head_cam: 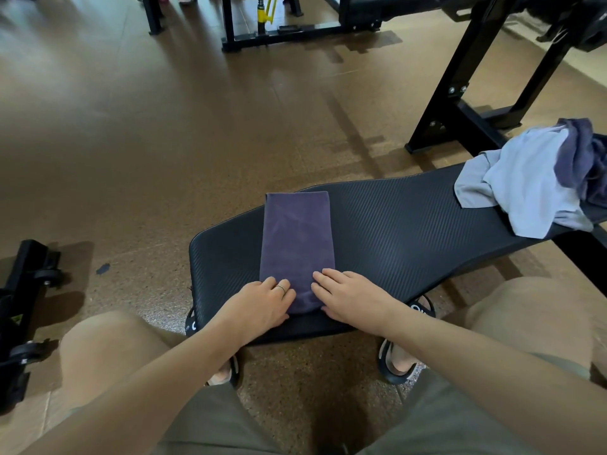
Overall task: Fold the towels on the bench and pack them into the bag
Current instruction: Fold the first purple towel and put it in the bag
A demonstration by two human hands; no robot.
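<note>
A purple towel (297, 238), folded into a long narrow strip, lies across the black padded bench (394, 224). My left hand (262, 305) rests on the towel's near left corner, fingers fairly straight. At the near right corner lies my right hand (348, 297), its fingers flat on the cloth. Further right on the bench sits a loose heap of towels, a pale blue one (522, 185) with a purple one (581, 152) on top. No bag is in view.
A black rack frame (460, 93) stands behind the bench at the right. Another black machine base (285, 37) is at the far middle. A black wheeled frame (23, 307) sits on the brown floor at the left. My knees flank the bench end.
</note>
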